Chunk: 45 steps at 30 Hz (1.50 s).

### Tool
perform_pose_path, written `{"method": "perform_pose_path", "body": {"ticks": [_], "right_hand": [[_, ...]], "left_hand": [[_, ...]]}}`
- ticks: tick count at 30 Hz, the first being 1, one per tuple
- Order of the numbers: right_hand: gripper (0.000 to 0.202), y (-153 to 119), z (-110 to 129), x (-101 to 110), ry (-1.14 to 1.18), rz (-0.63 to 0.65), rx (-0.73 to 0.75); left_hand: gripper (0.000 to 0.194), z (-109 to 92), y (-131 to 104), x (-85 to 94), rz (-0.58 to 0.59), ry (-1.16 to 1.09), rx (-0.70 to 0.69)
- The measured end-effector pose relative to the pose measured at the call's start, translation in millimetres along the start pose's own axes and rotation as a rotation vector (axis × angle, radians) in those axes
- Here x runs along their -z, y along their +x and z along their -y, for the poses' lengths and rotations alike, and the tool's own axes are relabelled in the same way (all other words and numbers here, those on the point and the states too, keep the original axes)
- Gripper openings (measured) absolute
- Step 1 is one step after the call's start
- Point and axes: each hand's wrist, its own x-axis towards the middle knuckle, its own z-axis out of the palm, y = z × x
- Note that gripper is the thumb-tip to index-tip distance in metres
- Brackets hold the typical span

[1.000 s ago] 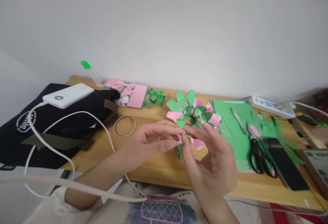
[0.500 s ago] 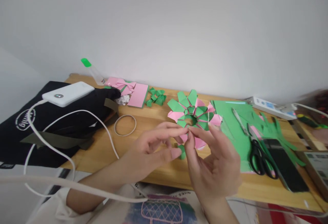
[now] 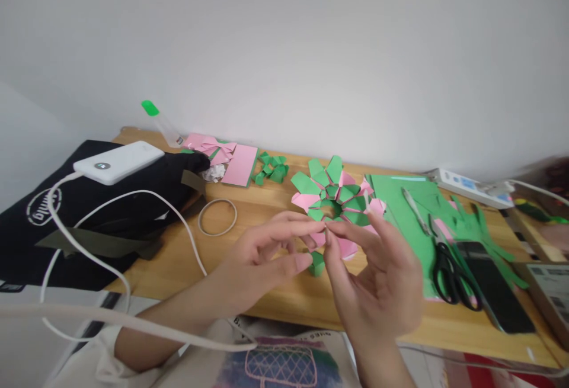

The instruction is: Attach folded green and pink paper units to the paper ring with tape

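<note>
A paper flower (image 3: 310,184) with green and pink folded petals lies on the table, its near side hidden by my hands. In front of it my left hand (image 3: 262,263) has its fingers stretched out and its thumb apart, the index fingertip meeting my right hand's fingertips. My right hand (image 3: 377,275) pinches thumb and index together; whatever is between them is too small to make out. By another raised right fingertip is a small whitish strip (image 3: 367,199). A green folded paper piece (image 3: 316,265) shows below the fingertips.
Scissors (image 3: 451,275), a craft knife (image 3: 415,209) and a phone (image 3: 493,287) lie right, by green paper (image 3: 391,192) and a power strip (image 3: 471,186). Left are a tape ring (image 3: 200,222), a power bank (image 3: 120,162) on a black bag (image 3: 89,216), a glue bottle (image 3: 166,129) and a white cable (image 3: 182,219).
My right hand has shifted slightly to the right, its upper fingers moving away from the flower; the fingertips still meet. The left hand is almost unmoved.
</note>
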Motion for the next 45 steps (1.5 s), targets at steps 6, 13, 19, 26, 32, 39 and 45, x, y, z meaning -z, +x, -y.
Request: {"method": "perform_pose_path", "body": {"ticks": [6, 13, 19, 26, 32, 39, 45], "right_hand": [[0.074, 2.6, 0.8, 0.1, -0.077, 0.013, 0.059], [0.076, 4.4, -0.5, -3.5, -0.076, -0.022, 0.046], [0.063, 8.6, 4.4, -3.5, 0.273, 0.082, -0.200], [0.058, 9.9, 1.1, -3.1, 0.417, 0.097, -0.275], [0.056, 7.8, -3.0, -4.4, 0.439, 0.097, -0.282], [0.055, 7.6, -3.2, -8.3, 0.434, 0.124, -0.268], [0.056, 5.9, -4.9, -9.5, 0.408, 0.150, -0.266]], "left_hand": [[0.032, 0.0, -0.8, 1.0, -0.007, 0.051, 0.009], [0.032, 2.1, -1.6, -1.2, -0.025, 0.104, 0.008], [0.018, 11.5, 3.3, 0.9, -0.199, 0.076, 0.077], [0.024, 33.1, 10.9, 20.7, -0.474, 0.320, 0.199], [0.023, 46.4, 16.9, 101.2, -0.726, 1.016, 0.343], [0.035, 20.3, 26.8, 155.9, -0.668, 1.633, 0.404], [0.032, 14.6, 61.1, 172.8, -0.303, 1.878, 0.451]]}}
